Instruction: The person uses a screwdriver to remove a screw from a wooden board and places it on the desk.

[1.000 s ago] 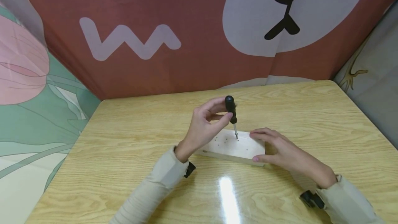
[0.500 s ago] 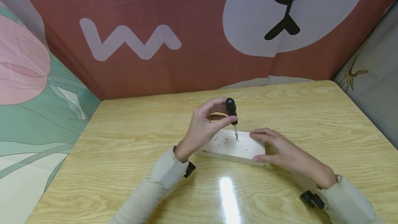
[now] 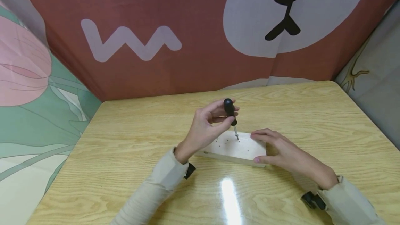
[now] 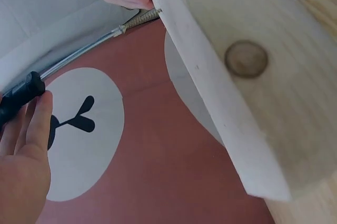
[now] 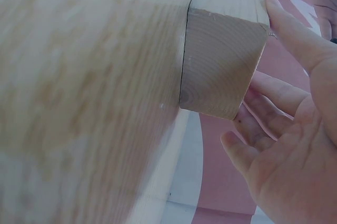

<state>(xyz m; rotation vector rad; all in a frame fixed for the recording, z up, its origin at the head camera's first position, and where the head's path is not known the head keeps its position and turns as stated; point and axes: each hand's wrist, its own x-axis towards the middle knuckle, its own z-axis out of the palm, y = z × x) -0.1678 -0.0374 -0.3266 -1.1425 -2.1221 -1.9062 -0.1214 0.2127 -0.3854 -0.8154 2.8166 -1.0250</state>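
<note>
My left hand grips the black handle of a screwdriver between thumb and fingers, the shaft pointing down and tilted a little. Below it, a pale wooden block lies on the table with several small dark holes in its top. In the left wrist view the shaft meets the head of a screw, whose point is at the block's face. A round knot marks the block's side. My right hand holds the block's right end, thumb on the near edge and fingers at the far edge; the right wrist view shows the bare end grain.
The wood-grain table reaches back to a reddish-brown cloth with a cartoon muzzle. A floral cloth hangs on the left and a grey one on the right. Each wrist wears a black device.
My left fingers have shifted on the screwdriver handle and spread behind it, and its top has leaned slightly left. The tip stays at the same spot; my right hand and the block keep still.
</note>
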